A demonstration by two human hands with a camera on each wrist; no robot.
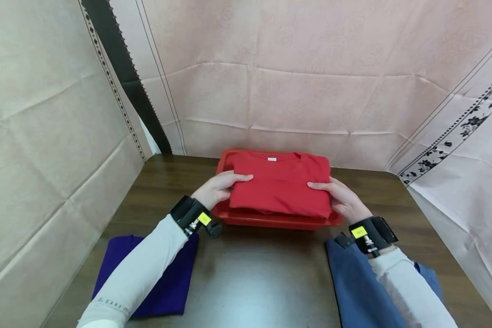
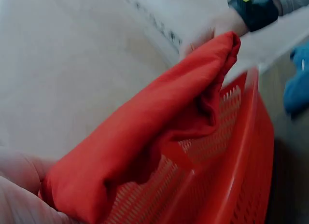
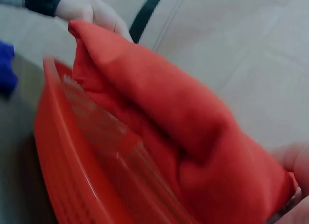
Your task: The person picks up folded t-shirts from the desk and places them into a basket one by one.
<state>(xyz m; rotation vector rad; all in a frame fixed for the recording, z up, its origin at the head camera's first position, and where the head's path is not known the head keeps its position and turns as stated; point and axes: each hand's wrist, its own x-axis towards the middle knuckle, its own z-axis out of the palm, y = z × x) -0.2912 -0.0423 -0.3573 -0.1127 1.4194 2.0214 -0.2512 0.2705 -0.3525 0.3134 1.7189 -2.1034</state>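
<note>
Both hands hold a folded red T-shirt [image 1: 279, 187] over a red plastic basket [image 1: 270, 222]. My left hand [image 1: 218, 187] grips the shirt's left side, thumb on top and fingers underneath. On the opposite side my right hand [image 1: 344, 198] pinches it the same way. A small white label shows at the shirt's collar in the head view. From the left wrist view, the folded shirt [image 2: 140, 118] is above the slotted inside of the basket [image 2: 251, 137]. The right wrist view shows the shirt [image 3: 193, 113] sagging between the hands, close over the basket's rim [image 3: 63, 118].
A folded purple cloth [image 1: 168, 282] lies on the wooden table [image 1: 254, 278] under the left forearm. Folded blue cloth [image 1: 352, 278] lies under the right forearm. Pale patterned sheets [image 1: 295, 100] hang behind the table and along both sides.
</note>
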